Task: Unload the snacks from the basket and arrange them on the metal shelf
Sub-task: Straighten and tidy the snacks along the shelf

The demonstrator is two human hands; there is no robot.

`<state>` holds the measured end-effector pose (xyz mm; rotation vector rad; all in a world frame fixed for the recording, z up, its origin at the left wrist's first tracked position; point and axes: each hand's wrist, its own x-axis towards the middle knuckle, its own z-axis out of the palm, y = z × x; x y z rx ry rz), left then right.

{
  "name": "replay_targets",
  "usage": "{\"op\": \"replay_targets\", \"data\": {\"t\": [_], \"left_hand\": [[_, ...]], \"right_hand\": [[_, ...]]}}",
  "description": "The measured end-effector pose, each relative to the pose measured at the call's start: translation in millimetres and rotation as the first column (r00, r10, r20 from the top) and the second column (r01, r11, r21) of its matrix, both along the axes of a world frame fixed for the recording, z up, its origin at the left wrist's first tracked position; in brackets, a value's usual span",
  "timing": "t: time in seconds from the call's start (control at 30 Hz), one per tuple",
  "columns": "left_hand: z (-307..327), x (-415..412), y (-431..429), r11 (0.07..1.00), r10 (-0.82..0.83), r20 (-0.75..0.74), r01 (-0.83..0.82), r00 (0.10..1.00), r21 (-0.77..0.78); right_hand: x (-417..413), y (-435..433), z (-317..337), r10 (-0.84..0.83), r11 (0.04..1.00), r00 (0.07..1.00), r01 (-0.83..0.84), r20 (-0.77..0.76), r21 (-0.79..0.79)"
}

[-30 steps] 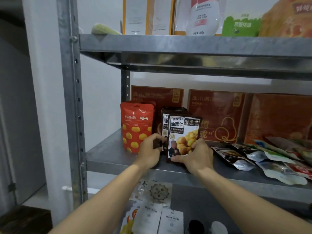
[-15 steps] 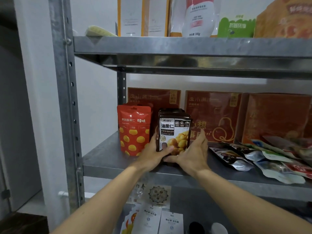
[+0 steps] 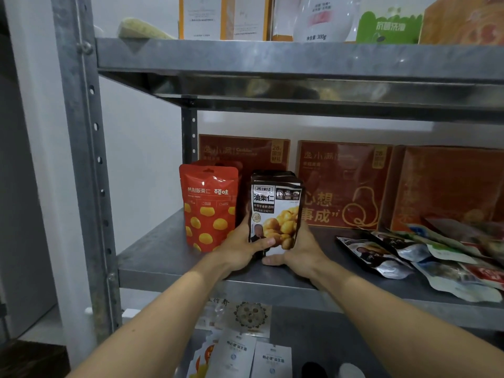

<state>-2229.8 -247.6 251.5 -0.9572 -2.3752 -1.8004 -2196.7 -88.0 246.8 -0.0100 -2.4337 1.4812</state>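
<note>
The left hand (image 3: pixel 240 248) and right hand (image 3: pixel 301 253) clamp the lower sides of the dark brown glossy chestnut pouch (image 3: pixel 275 211), upright on the grey metal shelf (image 3: pixel 163 255) just beside the red yellow-spotted pouch (image 3: pixel 208 207). Settle its base flat, face forward, then release gently.

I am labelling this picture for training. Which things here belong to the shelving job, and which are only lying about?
Job: dark brown chestnut pouch, held by left hand and right hand; red yellow-dotted pouch; grey metal shelf.
Lying about: red cardboard boxes at the back; white container above.
</note>
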Motion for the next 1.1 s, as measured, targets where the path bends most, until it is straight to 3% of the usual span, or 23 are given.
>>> {"op": "replay_targets", "data": {"t": [0.5,0.63,0.87,0.97,1.03,1.1], "left_hand": [[-5.7,-7.3,2.2,0.999,0.046,-0.032,-0.046,0.998,0.004],[-5.4,-1.9,1.3,0.998,0.067,-0.045,-0.067,0.997,0.004],[-1.5,32.8,-4.9,0.962,0.233,-0.075,-0.241,0.97,-0.131],[5.6,60.0,-8.5,0.859,0.415,-0.16,-0.443,0.896,-0.257],[11.7,82.0,-10.0,0.724,0.497,-0.31,-0.584,0.811,-0.366],[18.4,107.0,-8.6,0.617,0.463,-0.457,-0.646,0.76,-0.449]], "right_hand": [[-2.8,3.3,-3.3,0.012,1.0,1.0,-0.012,-0.015,-0.016],[10.6,1.7,2.4,-0.008,1.0,1.0,0.008,-0.012,0.023],[57.0,8.3,15.0,-0.035,0.985,0.999,0.032,0.015,0.171],[84.7,14.1,23.4,-0.12,0.893,0.992,0.121,-0.029,0.433],[105.6,19.0,30.5,-0.16,0.753,0.985,0.166,-0.068,0.636],[121.1,25.9,34.6,-0.14,0.62,0.985,0.169,-0.104,0.766]]}}
